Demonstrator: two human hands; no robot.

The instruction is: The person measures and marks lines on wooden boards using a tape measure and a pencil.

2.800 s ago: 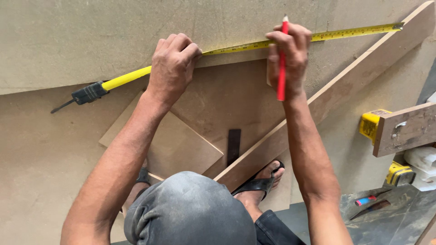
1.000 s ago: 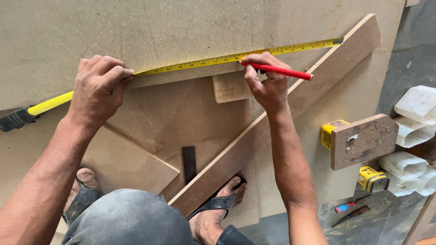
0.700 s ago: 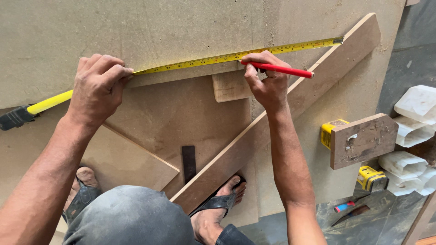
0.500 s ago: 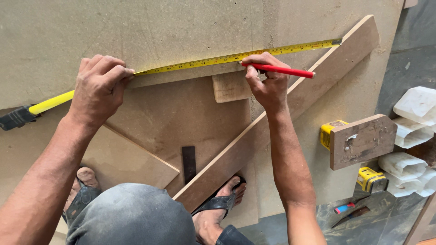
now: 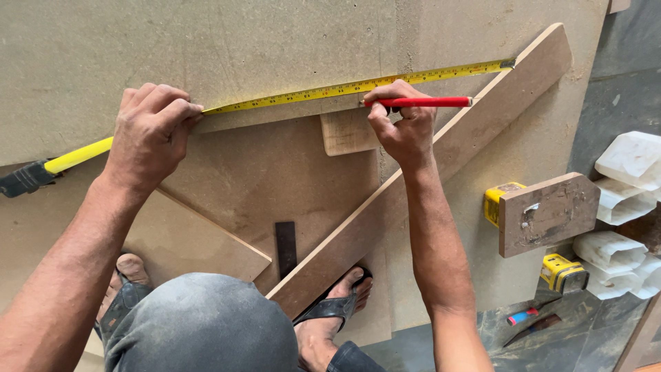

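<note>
- Left hand (image 5: 150,134) is clenched, pressing the yellow tape measure (image 5: 358,86) flat against the big fibreboard sheet (image 5: 275,41).
- Right hand (image 5: 403,124) pinches a red pencil (image 5: 423,102) — tip at the tape's edge (barrel lying nearly level).
- The tape runs slantwise across the sheet — its hook near a long diagonal strip (image 5: 496,103).

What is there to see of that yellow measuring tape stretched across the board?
The tape measure is a thin yellow blade with small dark markings, pulled out long and lying slanted along the edge of the big pale board. Its metal end hook sits at the far right, by the long diagonal strip. The left hand presses it down; left of that hand it leads to a black end piece at the frame's edge. The right hand holds a red pencil with its tip at the blade.
</note>
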